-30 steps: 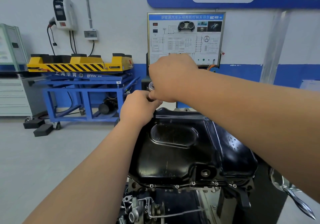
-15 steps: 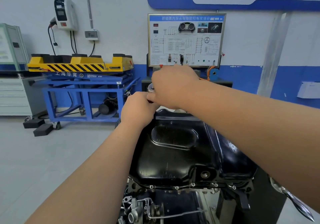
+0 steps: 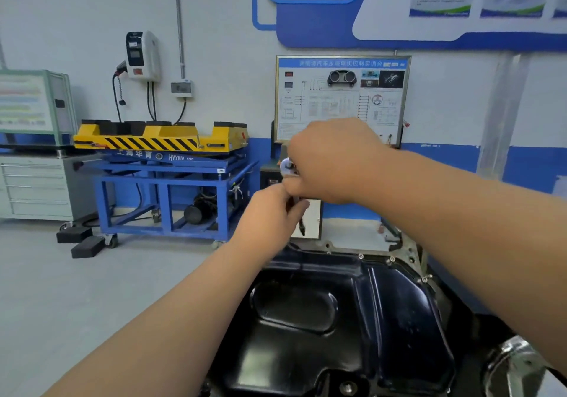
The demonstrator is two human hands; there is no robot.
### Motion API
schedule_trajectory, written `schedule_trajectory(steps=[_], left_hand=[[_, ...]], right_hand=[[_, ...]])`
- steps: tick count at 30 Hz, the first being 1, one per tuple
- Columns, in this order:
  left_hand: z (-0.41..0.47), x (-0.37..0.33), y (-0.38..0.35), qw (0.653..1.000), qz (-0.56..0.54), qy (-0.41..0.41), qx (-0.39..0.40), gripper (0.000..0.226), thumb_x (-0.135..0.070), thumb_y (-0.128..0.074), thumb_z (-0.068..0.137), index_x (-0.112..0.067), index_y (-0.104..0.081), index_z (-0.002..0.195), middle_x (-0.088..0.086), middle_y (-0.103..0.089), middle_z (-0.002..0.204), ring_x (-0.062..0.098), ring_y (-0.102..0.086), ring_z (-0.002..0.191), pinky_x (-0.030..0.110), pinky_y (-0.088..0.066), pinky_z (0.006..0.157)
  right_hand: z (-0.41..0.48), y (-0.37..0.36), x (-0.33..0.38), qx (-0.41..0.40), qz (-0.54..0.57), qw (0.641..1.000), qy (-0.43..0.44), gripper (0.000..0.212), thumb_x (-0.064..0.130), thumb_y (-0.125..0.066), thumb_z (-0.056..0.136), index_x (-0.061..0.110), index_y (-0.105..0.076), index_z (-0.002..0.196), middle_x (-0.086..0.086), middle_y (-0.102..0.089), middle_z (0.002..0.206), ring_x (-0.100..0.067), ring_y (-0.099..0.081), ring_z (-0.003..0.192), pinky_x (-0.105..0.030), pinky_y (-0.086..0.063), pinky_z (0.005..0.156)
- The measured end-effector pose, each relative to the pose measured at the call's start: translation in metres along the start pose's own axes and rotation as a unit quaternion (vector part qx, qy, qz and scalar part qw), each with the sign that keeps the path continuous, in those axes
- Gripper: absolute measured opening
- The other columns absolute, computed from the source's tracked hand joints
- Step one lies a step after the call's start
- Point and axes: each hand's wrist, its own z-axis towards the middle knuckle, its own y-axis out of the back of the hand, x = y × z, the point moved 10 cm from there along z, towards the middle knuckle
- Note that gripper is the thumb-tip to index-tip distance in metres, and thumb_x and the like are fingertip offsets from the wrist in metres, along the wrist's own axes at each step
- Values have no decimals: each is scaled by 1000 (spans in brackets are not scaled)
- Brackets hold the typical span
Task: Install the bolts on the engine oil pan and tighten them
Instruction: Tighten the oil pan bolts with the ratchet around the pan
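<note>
Showing the black engine oil pan [image 3: 306, 320], a stiff pressed-metal shell with a glossy, probably slick skin, lying below both hands and nearer the camera. It looks heavy enough to sit steady on the engine without being held. Above its far edge the right hand [image 3: 334, 160] has its fingers curled tight round the head of a ratchet wrench [image 3: 288, 167]. The left hand [image 3: 270, 215], just beneath and touching the right, closes its fingers round the wrench's thin extension shaft [image 3: 302, 226], whose tip hangs clear above the pan's far flange. Seated bolts [image 3: 361, 256] dot that flange below and to the right of the fingers. They are small, hard and easily dropped, so they are judged best driven through the socket, with one hand steadying the shaft low and the other turning at the head.
</note>
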Motion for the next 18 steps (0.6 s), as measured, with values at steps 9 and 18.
schedule_trajectory(steps=[9,18], left_hand=[[6,12,-25,999,11,13,40,18,-28,-62,90,-11,-64,85,2,-61,71,14,-53,65,26,-42,62],[-2,20,-31,999,1,19,31,19,-28,-64,89,-9,-65,87,1,-62,72,13,-55,68,20,-41,61]], right_hand=[[-6,-42,-27,31,48,998,-34,41,44,-47,89,21,-31,60,2,-38,62,-14,-35,50,-26,-21,45],[-3,-53,-21,45,58,997,-27,39,43,-49,88,20,-34,60,2,-39,62,-14,-36,50,-26,-18,46]])
